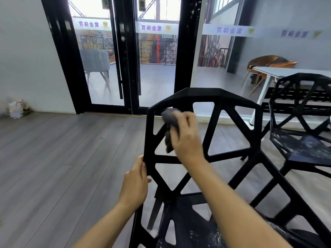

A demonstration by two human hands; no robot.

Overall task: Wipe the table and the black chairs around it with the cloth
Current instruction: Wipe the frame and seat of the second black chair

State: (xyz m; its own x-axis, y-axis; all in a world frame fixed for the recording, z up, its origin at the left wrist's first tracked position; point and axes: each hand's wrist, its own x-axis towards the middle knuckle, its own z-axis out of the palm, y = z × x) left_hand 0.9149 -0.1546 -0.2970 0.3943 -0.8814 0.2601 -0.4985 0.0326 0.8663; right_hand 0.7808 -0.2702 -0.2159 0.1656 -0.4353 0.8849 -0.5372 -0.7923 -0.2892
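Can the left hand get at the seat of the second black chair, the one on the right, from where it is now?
Probably not. The left hand grips the near chair's left edge, and that chair's whole backrest, plus the right hand with the cloth, stands between it and the second chair's seat.

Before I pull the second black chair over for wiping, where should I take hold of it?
Probably by the top rail of the second black chair's open-lattice backrest, coming from above and behind. That rail is a bare bar with openings just under it, so fingers can hook through. Its speckled seat faces this way; the white table stands behind it.
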